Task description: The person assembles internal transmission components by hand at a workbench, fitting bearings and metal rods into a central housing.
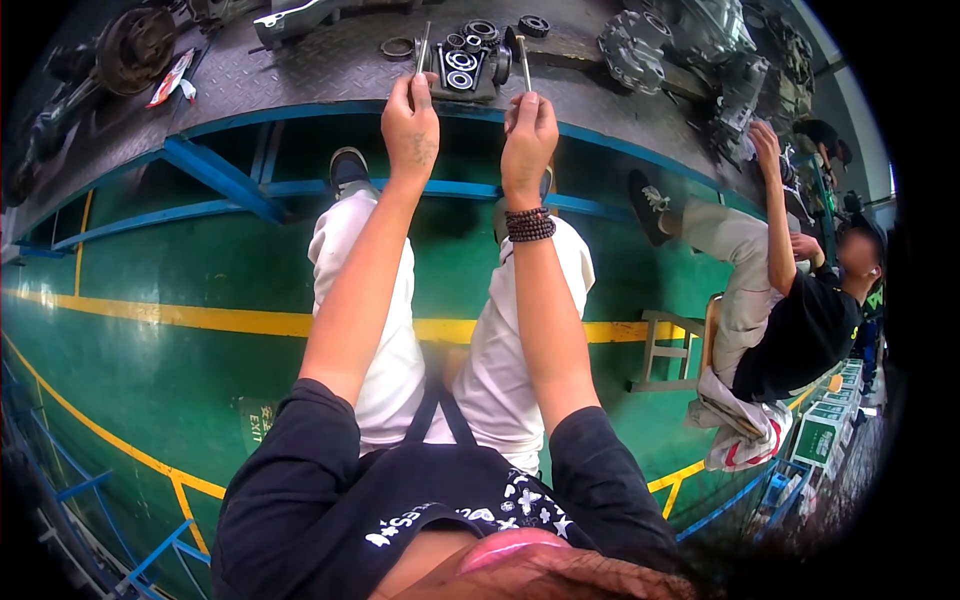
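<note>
Both arms reach forward to the near edge of the metal workbench (330, 80). My left hand (411, 135) is closed around the lower end of a slim metal rod (425, 48), which points away from me. In my right hand (530, 135), fingers pinched, is another slim rod (526, 65) with a yellowish far end. Between the two hands several ring bearings (460, 62) and gears lie grouped on a small dark tray (465, 96). A dark round part (501, 66) stands on edge beside the right rod. What lies inside my fingers is hidden.
A loose ring (397, 47) and a toothed gear (534, 25) lie near the group. Metal housings (635, 50) stand at the right, a drum-like assembly (135, 50) at the far left. A co-worker (800, 320) sits on my right by a stool (665, 350). Blue frame bars (225, 180) run below the bench.
</note>
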`<state>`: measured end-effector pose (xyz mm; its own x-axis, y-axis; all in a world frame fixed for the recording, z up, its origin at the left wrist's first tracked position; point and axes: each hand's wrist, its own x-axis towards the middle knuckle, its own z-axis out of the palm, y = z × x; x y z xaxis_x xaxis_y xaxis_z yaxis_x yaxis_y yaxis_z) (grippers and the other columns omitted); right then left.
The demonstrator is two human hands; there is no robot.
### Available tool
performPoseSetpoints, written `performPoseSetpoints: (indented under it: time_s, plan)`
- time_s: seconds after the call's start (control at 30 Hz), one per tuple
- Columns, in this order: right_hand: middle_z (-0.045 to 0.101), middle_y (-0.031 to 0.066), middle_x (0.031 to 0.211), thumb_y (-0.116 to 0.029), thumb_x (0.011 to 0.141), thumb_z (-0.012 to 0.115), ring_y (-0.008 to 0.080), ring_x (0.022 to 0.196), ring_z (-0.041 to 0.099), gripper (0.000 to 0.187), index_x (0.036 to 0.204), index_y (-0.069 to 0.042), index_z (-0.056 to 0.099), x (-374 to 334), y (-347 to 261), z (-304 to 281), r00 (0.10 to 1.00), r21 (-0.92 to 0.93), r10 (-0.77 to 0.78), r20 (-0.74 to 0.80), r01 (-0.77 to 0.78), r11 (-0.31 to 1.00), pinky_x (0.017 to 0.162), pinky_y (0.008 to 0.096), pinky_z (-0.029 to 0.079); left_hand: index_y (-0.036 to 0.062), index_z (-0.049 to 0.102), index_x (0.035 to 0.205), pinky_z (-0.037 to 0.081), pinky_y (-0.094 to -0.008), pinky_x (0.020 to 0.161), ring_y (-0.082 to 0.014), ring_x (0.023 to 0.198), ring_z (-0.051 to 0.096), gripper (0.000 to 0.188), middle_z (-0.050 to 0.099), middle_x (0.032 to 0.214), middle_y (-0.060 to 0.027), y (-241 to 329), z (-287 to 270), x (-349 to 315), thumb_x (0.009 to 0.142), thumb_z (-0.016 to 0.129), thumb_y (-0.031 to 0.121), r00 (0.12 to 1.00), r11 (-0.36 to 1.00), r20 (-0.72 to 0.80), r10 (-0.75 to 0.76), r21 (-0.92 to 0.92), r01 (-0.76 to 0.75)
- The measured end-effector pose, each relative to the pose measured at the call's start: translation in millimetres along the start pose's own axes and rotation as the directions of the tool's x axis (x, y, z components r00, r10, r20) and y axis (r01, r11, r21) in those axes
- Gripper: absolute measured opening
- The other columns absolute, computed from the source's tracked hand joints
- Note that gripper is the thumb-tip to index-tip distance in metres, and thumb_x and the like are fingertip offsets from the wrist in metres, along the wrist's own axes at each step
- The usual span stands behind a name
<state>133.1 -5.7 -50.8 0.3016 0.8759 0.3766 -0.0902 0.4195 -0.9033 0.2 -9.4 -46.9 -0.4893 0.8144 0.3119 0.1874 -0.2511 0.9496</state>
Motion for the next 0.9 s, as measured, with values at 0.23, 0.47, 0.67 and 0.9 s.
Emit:
performPoseSetpoints:
  time_s: [0.23, 0.47, 0.67, 0.9]
  plan:
    - [0.049, -0.0021, 0.068, -0.025, 0.103, 0.047, 0.0046, 0.061, 0.043, 0.029, 0.087, -0.002, 0.056, -2.4, -4.9, 1.5, 1.000, 0.013, -0.002, 0.002, 0.002, 1.000, 0.053, 0.0206, 0.033, 0.0012, 0.068, 0.099, 0.044, -0.0291, 0.070, -0.0138, 0.070, 0.055, 0.033, 0.063, 0.077, -0.0061, -8.5, -0.7, 3.5, 0.100, 0.049, 0.029, 0.999, 0.998, -0.020, -0.034, -0.058, 0.033]
    - [0.052, -0.0043, 0.069, -0.026, 0.102, 0.051, 0.0036, 0.055, 0.044, 0.024, 0.092, -0.006, 0.061, 0.3, 2.9, -5.2, 0.873, 0.198, 0.396, 0.285, -0.458, 0.867, 0.049, 0.0193, 0.035, 0.0014, 0.068, 0.103, 0.046, -0.0282, 0.073, -0.0122, 0.076, 0.058, 0.031, 0.066, 0.082, -0.0066, -3.0, 3.8, 0.8, 0.099, 0.053, 0.028, 0.999, 0.994, 0.042, 0.028, -0.111, -0.023]
    - [0.057, -0.0012, 0.070, -0.021, 0.101, 0.054, 0.0062, 0.063, 0.049, 0.023, 0.092, -0.001, 0.063, -2.6, 8.7, 2.4, 0.932, -0.082, 0.079, 0.353, -0.053, 0.995, 0.057, 0.0229, 0.040, 0.0027, 0.067, 0.105, 0.044, -0.0261, 0.065, -0.0100, 0.069, 0.054, 0.027, 0.062, 0.075, -0.0024, 10.6, 3.3, -10.0, 0.098, 0.056, 0.027, 0.955, 0.998, 0.295, 0.036, -0.053, -0.021]
    - [0.056, 0.0043, 0.069, -0.026, 0.103, 0.044, 0.0128, 0.064, 0.050, 0.033, 0.084, -0.002, 0.056, -9.8, -3.6, 3.7, 0.967, -0.193, -0.001, 0.255, 0.052, 0.980, 0.060, 0.0290, 0.041, 0.0041, 0.064, 0.094, 0.048, -0.0417, 0.069, -0.0389, 0.077, 0.063, 0.033, 0.065, 0.080, -0.0200, 16.8, -4.8, -11.0, 0.099, 0.046, 0.032, 0.921, 0.992, 0.382, 0.075, 0.060, -0.106]
